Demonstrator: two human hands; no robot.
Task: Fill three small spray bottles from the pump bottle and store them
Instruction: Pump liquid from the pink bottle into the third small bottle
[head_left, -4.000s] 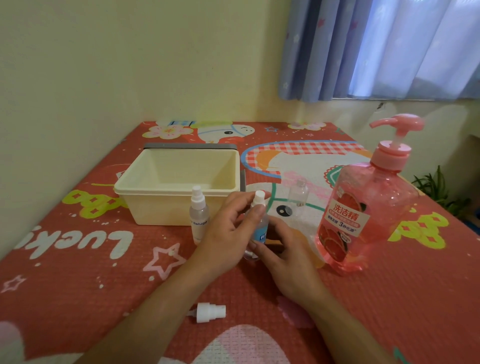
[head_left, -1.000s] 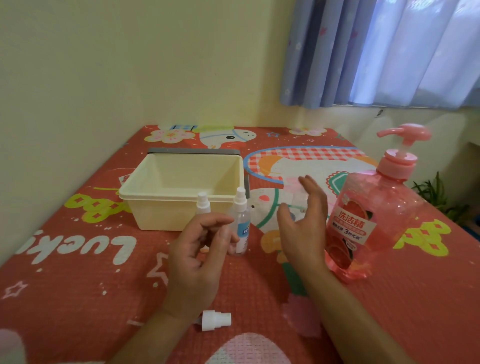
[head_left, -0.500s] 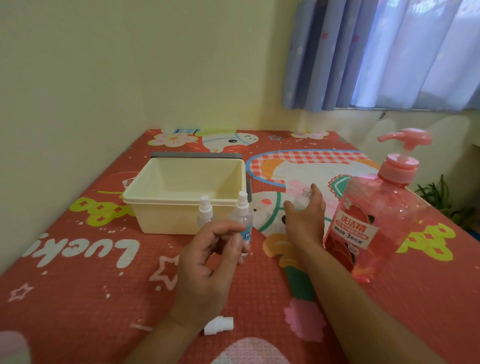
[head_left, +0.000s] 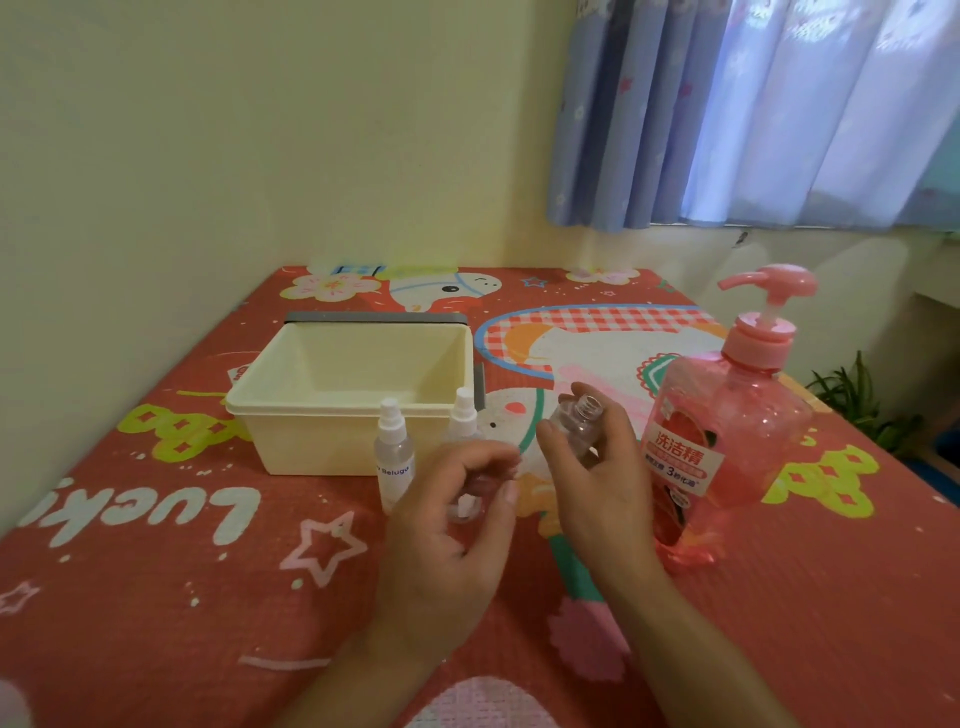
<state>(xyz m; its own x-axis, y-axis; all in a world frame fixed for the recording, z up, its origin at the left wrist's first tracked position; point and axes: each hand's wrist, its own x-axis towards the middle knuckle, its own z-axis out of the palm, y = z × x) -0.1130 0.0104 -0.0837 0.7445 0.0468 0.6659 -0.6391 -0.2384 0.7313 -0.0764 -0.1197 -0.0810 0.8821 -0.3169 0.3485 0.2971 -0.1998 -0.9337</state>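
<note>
Gripping an uncapped clear spray btl (head_left: 579, 423), the R hand (head_left: 602, 483) is curling thumb and fingers round its body, neck tilting toward 1 o'clock. L hand (head_left: 447, 540) is hovering at its 9 o'clock, fingers loosely curled, holding nothing. Labelled capped btl (head_left: 393, 452) and second capped btl (head_left: 462, 415) are standing just before the cream bin (head_left: 311, 436), at 10 o'clock. Pump bottle (head_left: 727, 431) is standing at 3 o'clock.

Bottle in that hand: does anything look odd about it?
The bottle in the right hand has no spray top and is held tilted, while the two capped bottles stand upright. No spill shows.
</note>
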